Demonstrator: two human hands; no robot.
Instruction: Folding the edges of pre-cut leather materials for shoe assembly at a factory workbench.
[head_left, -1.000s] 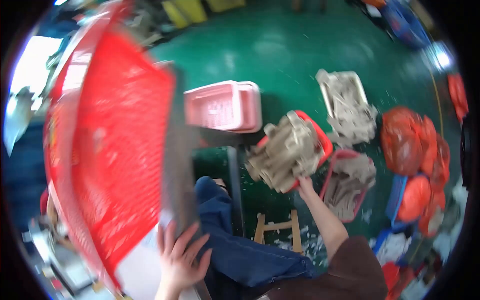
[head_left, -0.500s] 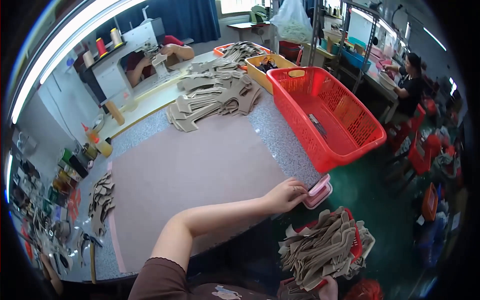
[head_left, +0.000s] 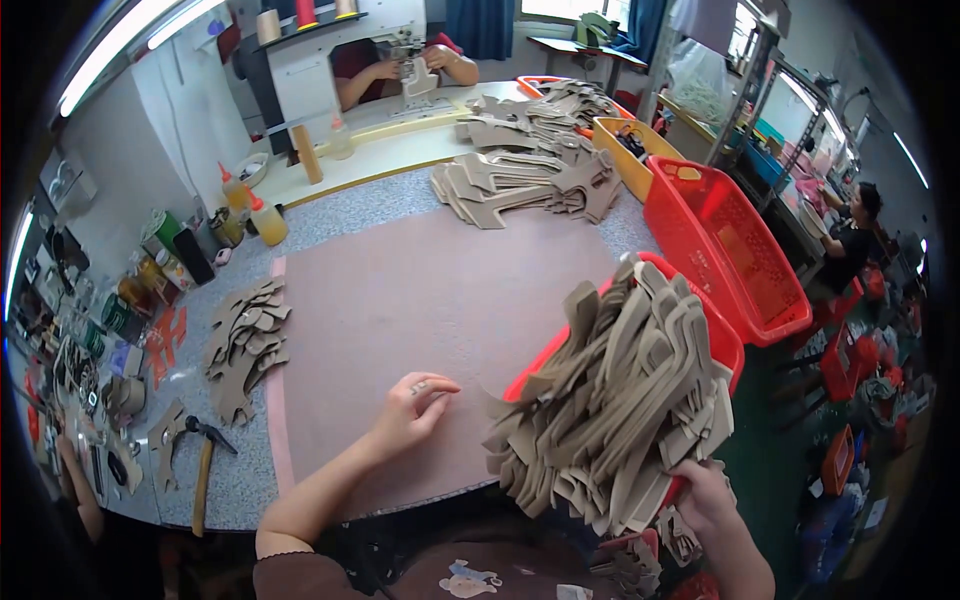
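Your right hand is closed on the near lower edge of a red basket, at 5 o'clock in the view. That basket is heaped with tan cut pieces, which stand up and spill over its rim; it sits tilted at the table's near right edge. Your left hand rests on the pink mat at 6 o'clock, fingers loosely curled, gripping nothing, just left of the basket and apart from it.

At 1 o'clock, 1 second red basket sits beside the table, well apart from your hands. A large pile of tan pieces lies at 12 o'clock. A smaller stack lies at 9 o'clock, off the mat. A hammer lies at 8 o'clock.
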